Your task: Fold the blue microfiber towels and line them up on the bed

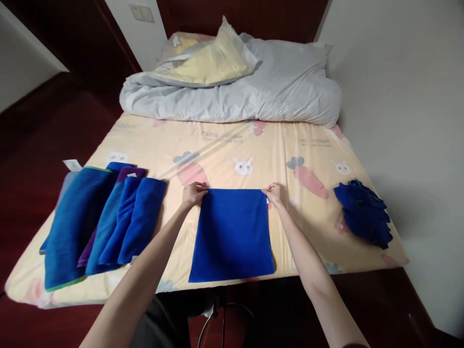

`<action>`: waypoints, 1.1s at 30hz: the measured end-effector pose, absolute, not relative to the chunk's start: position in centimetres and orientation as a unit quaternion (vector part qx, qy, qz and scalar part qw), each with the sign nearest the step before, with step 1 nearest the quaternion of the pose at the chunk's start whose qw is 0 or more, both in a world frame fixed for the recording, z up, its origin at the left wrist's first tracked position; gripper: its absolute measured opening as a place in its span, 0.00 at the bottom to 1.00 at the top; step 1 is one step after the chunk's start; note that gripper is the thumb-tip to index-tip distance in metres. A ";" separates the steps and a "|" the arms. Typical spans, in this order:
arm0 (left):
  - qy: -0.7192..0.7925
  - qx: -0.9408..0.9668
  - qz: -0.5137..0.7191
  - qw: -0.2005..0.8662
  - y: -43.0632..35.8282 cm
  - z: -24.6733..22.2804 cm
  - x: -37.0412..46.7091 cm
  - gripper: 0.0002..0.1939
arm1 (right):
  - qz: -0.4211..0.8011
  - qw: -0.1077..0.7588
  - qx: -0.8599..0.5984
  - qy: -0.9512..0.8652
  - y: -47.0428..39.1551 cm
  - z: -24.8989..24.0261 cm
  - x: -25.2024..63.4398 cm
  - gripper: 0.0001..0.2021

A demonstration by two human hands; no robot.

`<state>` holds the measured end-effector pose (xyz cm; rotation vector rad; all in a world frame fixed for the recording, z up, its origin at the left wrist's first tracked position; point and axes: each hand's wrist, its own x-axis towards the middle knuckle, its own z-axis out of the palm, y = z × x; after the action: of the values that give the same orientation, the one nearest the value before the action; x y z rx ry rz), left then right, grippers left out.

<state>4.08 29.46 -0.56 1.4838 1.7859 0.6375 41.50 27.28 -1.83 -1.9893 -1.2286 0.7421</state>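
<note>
Our left hand (195,194) and right hand (273,193) pinch the far corners of a cloth (233,236) on the bed (271,164).

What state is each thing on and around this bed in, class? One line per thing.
Blue cloth: spread flat, roughly square
Left hand: pinching its far left corner
Right hand: pinching its far right corner
Cloths at left: laid in overlapping strips
Dark blue bundle: heaped, ruffled
Pale quilt: bunched across the bed
Bedsheet: spread, lightly creased
Wall switch: on or off, cannot tell
</note>
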 end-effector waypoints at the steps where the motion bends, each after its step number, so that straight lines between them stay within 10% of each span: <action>1: 0.685 0.604 0.226 0.340 29.5 -0.6 4.3 0.16 | 0.265 0.329 -0.758 -0.496 27.3 -2.0 41.4 0.11; 11: 0.602 0.754 -0.029 0.261 32.1 1.5 4.8 0.09 | 0.305 0.104 -0.756 -0.569 29.0 -0.2 41.2 0.03; 18: 0.617 0.763 0.172 0.085 28.8 1.1 8.5 0.25 | 0.095 0.193 -0.720 -0.660 26.0 1.3 35.4 0.17; 23: 0.519 0.815 0.205 0.156 24.5 -2.7 9.8 0.29 | 0.116 0.145 -0.540 -0.821 21.0 -0.9 32.0 0.27; 33: 0.558 0.784 0.232 0.145 21.8 -2.7 11.1 0.33 | 0.065 0.124 -0.644 -0.753 19.9 -0.8 32.4 0.29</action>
<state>11.06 21.82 -2.68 2.2587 1.6070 0.6676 32.41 19.91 -0.78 -1.8770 -2.1944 0.1882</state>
